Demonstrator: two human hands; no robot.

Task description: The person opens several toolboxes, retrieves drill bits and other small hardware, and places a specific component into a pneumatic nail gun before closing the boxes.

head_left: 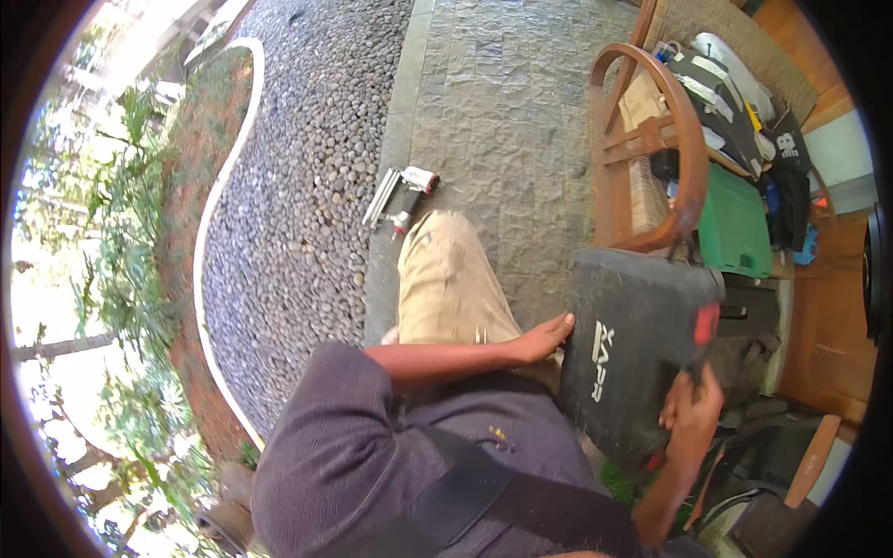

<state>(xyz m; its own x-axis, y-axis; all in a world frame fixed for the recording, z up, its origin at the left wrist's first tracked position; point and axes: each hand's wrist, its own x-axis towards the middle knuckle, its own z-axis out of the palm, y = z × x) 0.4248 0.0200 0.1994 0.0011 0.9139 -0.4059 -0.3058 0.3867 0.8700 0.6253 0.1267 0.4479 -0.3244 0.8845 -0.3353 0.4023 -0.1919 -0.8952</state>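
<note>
A black plastic tool case [623,344] with white lettering and red latches is tilted at my right side, beside my lap. My left hand [544,340] is at its left edge with the thumb showing; the other fingers are mostly hidden against the case. On the opposite edge my right hand [693,409] has its fingers curled around the handle side, just below a red latch [706,324]. A silver and white nail gun [402,197] with red parts lies on the paving beyond my knee [446,246].
A wooden armchair [693,177] stands at the far right, loaded with bags and boxes. Beside it is a green plastic case [735,223]. A wooden-handled tool [814,460] lies at the lower right. Stone paving [502,112] borders a pebble strip [307,186] and plants [130,214] on the left.
</note>
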